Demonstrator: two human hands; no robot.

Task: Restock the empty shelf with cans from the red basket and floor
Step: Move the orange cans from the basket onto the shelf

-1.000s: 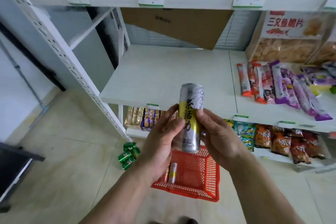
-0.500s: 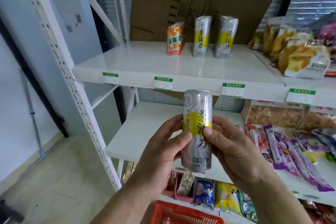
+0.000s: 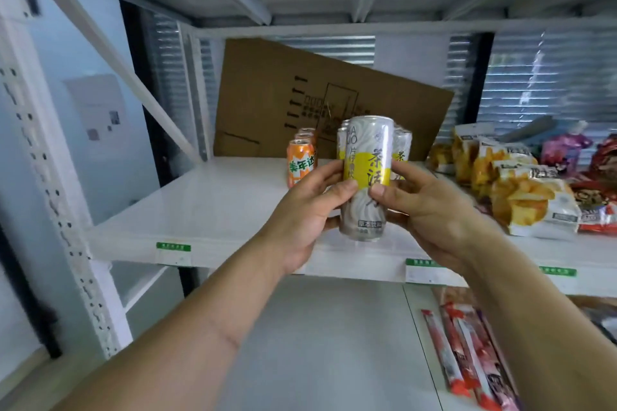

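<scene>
The held can (image 3: 366, 177) at frame centre is silver-grey with pale swirl patterning, a yellow band across its middle and dark lettering. The cans behind it (image 3: 401, 147) carry the same silver and yellow scheme. The cans at centre left (image 3: 300, 162) are orange with a green-lettered white label. The shelf (image 3: 213, 203) is white with green-topped price tags (image 3: 173, 252). The cardboard (image 3: 300, 93) at upper centre is brown with black print. The snack bags (image 3: 531, 197) at right are white with yellow-orange imagery. The packets (image 3: 467, 354) at lower right are red, pink and white.
</scene>
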